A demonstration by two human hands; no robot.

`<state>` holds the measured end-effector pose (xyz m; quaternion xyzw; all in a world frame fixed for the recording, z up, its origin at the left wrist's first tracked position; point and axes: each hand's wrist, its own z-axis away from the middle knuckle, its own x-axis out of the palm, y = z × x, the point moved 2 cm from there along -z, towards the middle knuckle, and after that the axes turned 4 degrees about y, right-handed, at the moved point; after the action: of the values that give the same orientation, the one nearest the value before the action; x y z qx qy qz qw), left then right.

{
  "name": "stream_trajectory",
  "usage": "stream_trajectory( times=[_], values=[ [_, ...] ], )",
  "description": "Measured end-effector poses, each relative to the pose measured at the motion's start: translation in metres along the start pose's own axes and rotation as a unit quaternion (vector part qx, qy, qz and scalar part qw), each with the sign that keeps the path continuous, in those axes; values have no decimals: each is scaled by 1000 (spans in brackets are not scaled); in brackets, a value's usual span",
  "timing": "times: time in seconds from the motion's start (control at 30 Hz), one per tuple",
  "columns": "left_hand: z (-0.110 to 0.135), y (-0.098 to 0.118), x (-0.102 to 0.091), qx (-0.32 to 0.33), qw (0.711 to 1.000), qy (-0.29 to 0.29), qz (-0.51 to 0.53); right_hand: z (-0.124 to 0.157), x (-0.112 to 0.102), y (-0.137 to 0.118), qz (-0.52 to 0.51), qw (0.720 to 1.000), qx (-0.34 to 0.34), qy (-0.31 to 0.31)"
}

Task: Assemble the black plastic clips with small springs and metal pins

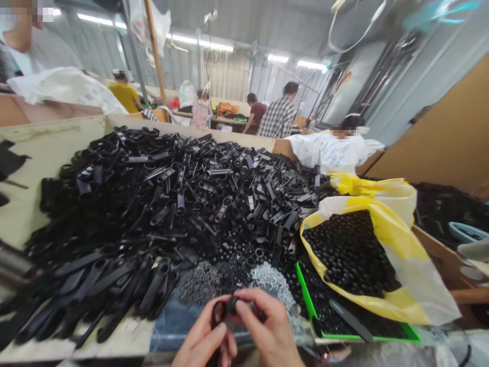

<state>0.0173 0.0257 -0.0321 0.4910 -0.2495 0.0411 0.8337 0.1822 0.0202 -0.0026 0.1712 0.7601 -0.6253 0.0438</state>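
Observation:
Near the table's front edge, my left hand (206, 334) is closed round a black part with a ring-shaped end (217, 310). My right hand (265, 321) meets it there, thumb and fingers pinched on a small dark piece (232, 304) against that part; its exact kind is hidden by the fingers. Just beyond my hands lie a pile of grey screws (200, 281) and a pile of silvery screws (272, 281), with small black bits between them. Longer black ring-ended handles (110, 285) are laid side by side to the left.
A large heap of black plastic parts (171, 188) covers the table behind. At right, a yellow-and-white bag (416, 275) of round black pieces rests on a green-rimmed tray (305, 293), with a dark flat strip (349, 320) in it. Several people work farther back.

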Motion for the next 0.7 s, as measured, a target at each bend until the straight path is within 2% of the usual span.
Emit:
stream_trajectory(
  times=[0.1,0.27,0.33,0.53,0.7],
  values=[
    [16,17,6,-22,999,44,-4,0,-7,-12,0,1000,16,-3],
    [29,28,10,-82,992,43,-89,6,1,-18,57,989,-115,-67],
    [31,28,10,-87,990,40,-107,8,4,-17,68,984,-149,-76],
    [30,21,3,-87,984,12,-154,10,7,-11,91,975,-182,-93],
    [29,8,-10,-60,975,56,-207,10,5,-10,95,972,-177,-121]
  ],
)
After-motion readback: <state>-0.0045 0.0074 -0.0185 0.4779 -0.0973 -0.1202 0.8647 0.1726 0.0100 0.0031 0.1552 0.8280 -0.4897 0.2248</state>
